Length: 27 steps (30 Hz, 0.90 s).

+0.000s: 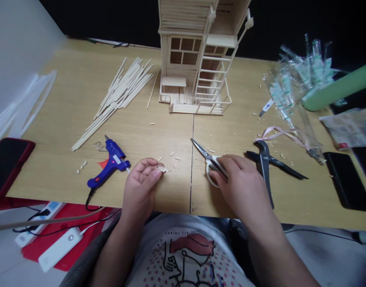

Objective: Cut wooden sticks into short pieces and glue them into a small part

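Observation:
My left hand [140, 187] pinches a small pale wood chip [162, 169] between its fingertips, just right of a blue hot glue gun [111, 163] lying on the wooden table [159, 191]. My right hand [234, 183] grips white-handled scissors [211, 167], whose steel blades point up and left. Its fingers cover part of the handles. Short cut stick pieces [172, 159] lie scattered between my hands. Beyond them stands a two-storey model house [188, 59] built from thin wooden sticks, with a ladder-like stair on its right side.
A pile of long wooden sticks [119, 95] lies left of the model. Black pliers [268, 165], pink ribbon [278, 134] and crumpled clear plastic wrappers [296, 79] lie to the right. A black phone [346, 181] sits near the right edge, a red-cased phone [9, 167] at the left.

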Each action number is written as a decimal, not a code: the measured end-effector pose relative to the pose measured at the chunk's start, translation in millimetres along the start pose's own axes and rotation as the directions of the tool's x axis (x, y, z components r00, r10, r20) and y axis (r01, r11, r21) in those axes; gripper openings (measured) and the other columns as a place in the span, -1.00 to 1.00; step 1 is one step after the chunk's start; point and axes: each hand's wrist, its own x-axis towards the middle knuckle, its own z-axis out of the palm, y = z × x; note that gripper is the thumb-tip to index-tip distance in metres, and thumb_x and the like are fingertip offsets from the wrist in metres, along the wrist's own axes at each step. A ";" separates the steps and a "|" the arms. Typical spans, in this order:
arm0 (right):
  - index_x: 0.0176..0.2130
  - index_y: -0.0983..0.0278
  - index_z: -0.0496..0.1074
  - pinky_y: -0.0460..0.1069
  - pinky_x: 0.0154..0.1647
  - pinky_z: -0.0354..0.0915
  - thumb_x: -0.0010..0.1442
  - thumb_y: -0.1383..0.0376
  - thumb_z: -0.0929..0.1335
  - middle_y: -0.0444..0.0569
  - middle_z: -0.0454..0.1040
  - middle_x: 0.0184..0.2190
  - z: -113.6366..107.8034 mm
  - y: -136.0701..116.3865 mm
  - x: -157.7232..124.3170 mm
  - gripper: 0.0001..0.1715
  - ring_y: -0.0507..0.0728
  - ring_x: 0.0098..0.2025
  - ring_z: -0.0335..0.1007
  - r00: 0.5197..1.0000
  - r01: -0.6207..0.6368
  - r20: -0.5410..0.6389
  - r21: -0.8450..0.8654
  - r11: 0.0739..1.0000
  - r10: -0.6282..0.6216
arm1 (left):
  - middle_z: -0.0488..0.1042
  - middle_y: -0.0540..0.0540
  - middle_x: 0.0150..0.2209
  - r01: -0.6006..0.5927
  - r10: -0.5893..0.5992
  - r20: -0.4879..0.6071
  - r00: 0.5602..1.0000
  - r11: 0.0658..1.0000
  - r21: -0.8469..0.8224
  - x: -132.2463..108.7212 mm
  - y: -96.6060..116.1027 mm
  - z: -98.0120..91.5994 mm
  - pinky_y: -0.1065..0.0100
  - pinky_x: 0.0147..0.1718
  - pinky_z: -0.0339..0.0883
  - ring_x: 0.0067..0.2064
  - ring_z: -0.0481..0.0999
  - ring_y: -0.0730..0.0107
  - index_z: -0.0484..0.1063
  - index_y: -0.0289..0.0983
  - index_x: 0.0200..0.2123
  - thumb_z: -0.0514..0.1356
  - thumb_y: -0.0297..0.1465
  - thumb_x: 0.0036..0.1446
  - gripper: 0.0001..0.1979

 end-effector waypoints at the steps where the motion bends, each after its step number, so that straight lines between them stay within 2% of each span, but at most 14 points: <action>1: -0.11 0.28 0.54 0.18 -0.05 0.44 0.36 0.28 0.38 0.16 0.63 -0.13 -0.7 -8.9 1.7 -0.85 0.30 -0.07 0.54 0.998 0.050 -0.049 0.107 0.993 -0.045 | 0.56 -0.03 -0.36 0.006 -0.006 0.007 1.000 1.000 0.010 -1.1 -0.4 1.7 0.44 -0.34 0.40 -0.38 0.52 0.49 0.48 -0.24 -0.26 0.48 -0.31 -0.07 -0.67; 3: -0.11 0.23 0.55 0.09 -0.07 0.46 0.37 0.26 0.40 0.03 0.66 -0.19 0.0 -28.4 5.2 -0.88 0.19 -0.13 0.58 0.983 0.166 -0.136 0.334 0.928 -0.127 | 0.57 -0.04 -0.36 0.019 -0.019 0.025 1.000 0.999 0.032 -3.4 -1.0 4.2 0.45 -0.36 0.40 -0.39 0.52 0.49 0.47 -0.24 -0.27 0.47 -0.31 -0.06 -0.68; 5: -0.11 0.20 0.57 0.02 -0.10 0.47 0.36 0.23 0.42 -0.03 0.67 -0.21 3.5 -45.9 8.3 -0.87 0.13 -0.16 0.59 0.974 0.206 -0.185 0.458 0.865 -0.134 | 0.58 -0.05 -0.36 0.023 -0.025 0.038 0.999 0.998 0.055 -5.4 -1.6 5.0 0.45 -0.36 0.42 -0.38 0.54 0.47 0.47 -0.24 -0.28 0.47 -0.31 -0.06 -0.69; 8: -0.15 0.19 0.59 0.00 -0.12 0.48 0.35 0.23 0.44 -0.05 0.68 -0.23 11.5 -61.2 11.9 -0.89 0.11 -0.19 0.59 0.968 0.231 -0.214 0.538 0.810 -0.134 | 0.60 -0.07 -0.34 0.008 -0.013 0.056 0.998 0.996 0.093 -6.9 -2.5 2.9 0.43 -0.35 0.45 -0.37 0.57 0.44 0.48 -0.24 -0.29 0.48 -0.28 -0.04 -0.69; 12: -0.26 0.22 0.59 -0.03 -0.19 0.46 0.31 0.32 0.44 -0.08 0.66 -0.34 18.8 -63.8 16.4 -0.93 0.07 -0.29 0.57 0.975 0.205 -0.199 0.644 0.737 -0.097 | 0.60 -0.07 -0.37 -0.073 0.061 0.072 0.996 0.981 0.177 -6.2 -3.1 -1.4 0.44 -0.35 0.45 -0.36 0.57 0.43 0.49 -0.25 -0.34 0.48 -0.24 -0.02 -0.70; 15: -0.32 0.24 0.58 -0.05 -0.29 0.45 0.22 0.32 0.48 -0.09 0.63 -0.40 21.3 -61.8 19.7 -0.95 0.04 -0.39 0.53 0.997 0.037 -0.069 0.773 0.633 0.027 | 0.58 -0.05 -0.42 -0.151 0.131 0.093 0.987 0.954 0.259 -5.1 -1.9 -3.0 0.46 -0.37 0.44 -0.39 0.56 0.44 0.51 -0.25 -0.35 0.48 -0.22 0.00 -0.71; 17: -0.34 0.24 0.57 -0.06 -0.35 0.45 0.16 0.29 0.50 -0.10 0.62 -0.42 23.0 -60.4 21.2 -0.94 0.04 -0.42 0.52 0.992 -0.116 0.074 0.859 0.498 0.104 | 0.59 -0.06 -0.39 -0.213 0.189 0.103 0.977 0.918 0.334 -4.7 -0.8 -3.6 0.43 -0.34 0.47 -0.36 0.58 0.40 0.54 -0.25 -0.31 0.47 -0.25 0.02 -0.74; 19: -0.34 0.24 0.55 -0.07 -0.38 0.45 0.12 0.26 0.51 -0.11 0.61 -0.43 25.1 -59.4 22.1 -0.89 0.04 -0.43 0.52 0.972 -0.231 0.199 0.908 0.351 0.124 | 0.61 -0.08 -0.34 -0.288 0.266 0.111 0.958 0.865 0.412 -4.4 0.0 -4.3 0.38 -0.26 0.51 -0.30 0.61 0.36 0.57 -0.24 -0.24 0.45 -0.29 0.03 -0.76; 21: -0.34 0.24 0.53 -0.07 -0.40 0.46 0.10 0.23 0.52 -0.11 0.60 -0.44 27.2 -58.7 22.3 -0.84 0.04 -0.43 0.52 0.955 -0.295 0.278 0.920 0.259 0.101 | 0.63 -0.08 -0.30 -0.351 0.334 0.123 0.935 0.810 0.471 -4.2 0.2 -5.1 0.36 -0.22 0.54 -0.27 0.63 0.34 0.60 -0.23 -0.22 0.43 -0.32 0.06 -0.79; 23: -0.30 0.24 0.54 -0.06 -0.38 0.47 0.09 0.22 0.53 -0.11 0.60 -0.42 28.9 -58.7 22.3 -0.82 0.04 -0.41 0.53 0.950 -0.314 0.304 0.922 0.225 0.076 | 0.65 -0.08 -0.31 -0.383 0.368 0.134 0.920 0.775 0.502 -4.4 0.2 -6.0 0.36 -0.24 0.55 -0.28 0.65 0.34 0.63 -0.23 -0.25 0.42 -0.33 0.09 -0.85; 27: -0.25 0.23 0.60 -0.05 -0.33 0.49 0.12 0.24 0.52 -0.10 0.63 -0.38 29.8 -60.6 22.7 -0.84 0.05 -0.36 0.56 0.961 -0.278 0.271 0.931 0.236 0.061 | 0.66 -0.05 -0.33 -0.374 0.359 0.135 0.923 0.764 0.526 -5.6 1.6 -6.7 0.40 -0.25 0.56 -0.29 0.66 0.37 0.64 -0.22 -0.29 0.39 -0.36 0.13 -0.92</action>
